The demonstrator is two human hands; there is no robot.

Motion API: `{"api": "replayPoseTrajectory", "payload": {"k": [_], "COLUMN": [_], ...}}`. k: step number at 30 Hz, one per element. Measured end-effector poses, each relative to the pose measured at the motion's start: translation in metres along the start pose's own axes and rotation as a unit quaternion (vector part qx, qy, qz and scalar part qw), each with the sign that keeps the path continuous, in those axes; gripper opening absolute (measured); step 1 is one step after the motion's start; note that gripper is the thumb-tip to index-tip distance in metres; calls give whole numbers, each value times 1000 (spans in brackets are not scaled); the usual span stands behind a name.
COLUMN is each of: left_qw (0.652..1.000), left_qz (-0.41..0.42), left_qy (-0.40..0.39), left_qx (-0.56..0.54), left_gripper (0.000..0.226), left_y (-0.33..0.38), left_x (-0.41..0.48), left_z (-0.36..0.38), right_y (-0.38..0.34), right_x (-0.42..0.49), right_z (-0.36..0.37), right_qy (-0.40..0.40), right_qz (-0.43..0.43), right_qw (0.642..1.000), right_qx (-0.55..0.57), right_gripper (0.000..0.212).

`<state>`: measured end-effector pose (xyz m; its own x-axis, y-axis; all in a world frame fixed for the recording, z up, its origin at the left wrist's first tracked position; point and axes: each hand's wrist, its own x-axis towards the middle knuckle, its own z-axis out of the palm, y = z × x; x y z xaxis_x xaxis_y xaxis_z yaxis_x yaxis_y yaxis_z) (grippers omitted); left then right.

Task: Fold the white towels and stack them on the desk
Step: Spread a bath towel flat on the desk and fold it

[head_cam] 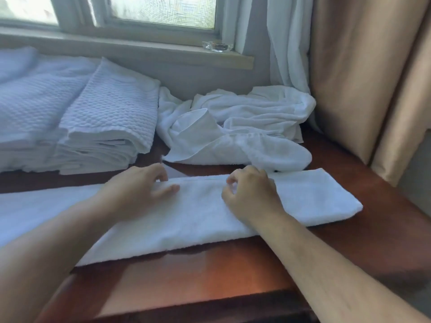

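A towel (177, 220) lies across the worktop (210, 271) as a long folded strip. Left hand (137, 187) rests on its far edge, fingers curled. Right hand (249, 194) pinches that edge. Align the edges before folding crosswise. The glass dish (217, 46) on the sill appears empty.

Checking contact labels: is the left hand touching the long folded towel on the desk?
Touching. The head view shows the left hand lying on the far edge of the long folded towel, thumb flat on the cloth and no gap under it.
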<state>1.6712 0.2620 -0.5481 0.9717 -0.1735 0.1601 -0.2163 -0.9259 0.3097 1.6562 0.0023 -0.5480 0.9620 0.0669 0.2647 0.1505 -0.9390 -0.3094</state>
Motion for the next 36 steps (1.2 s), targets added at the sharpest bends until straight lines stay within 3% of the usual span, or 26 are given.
{"api": "replayPoseTrajectory", "payload": {"k": [6,9,13,17,19,22,26,30,32,36], "left_qw": [998,994,989,990,990,984,948,897,896,911], "left_qz": [-63,-90,-64,-67,-82,-100,-234,-403,-426,-409], "left_qy": [-1,48,122,108,90,130,170,70,34,52], "left_qx": [28,39,44,62,74,63,132,166,121,13], "left_gripper": [36,37,40,49,45,33,55,79,77,85], "left_y": [-72,-101,-124,-137,-148,-164,-171,-177,-178,-179], "left_x": [-39,-51,-58,-62,-69,-85,-107,-135,-145,-148], "left_z": [-37,-49,-57,-57,-57,-61,-70,-80,-83,-92], "right_y": [-83,-113,-145,-164,-162,-158,-174,-191,-192,-189], "right_x": [-3,-8,-11,-15,-20,-20,-10,-14,-20,-21], "right_z": [31,38,47,56,61,63,60,63,68,74], "right_qy": [-27,-40,-30,-73,-98,-106,-89,-53,-68,-66], "right_qz": [-98,-136,-201,-249,-272,-272,-282,-305,-294,-287], "right_qw": [995,990,979,965,956,955,955,946,945,944], "right_qx": [-22,-12,-18,42,48,57,31,93,128,149], "right_gripper": [32,36,36,38,42,46,31,19,15,13]}}
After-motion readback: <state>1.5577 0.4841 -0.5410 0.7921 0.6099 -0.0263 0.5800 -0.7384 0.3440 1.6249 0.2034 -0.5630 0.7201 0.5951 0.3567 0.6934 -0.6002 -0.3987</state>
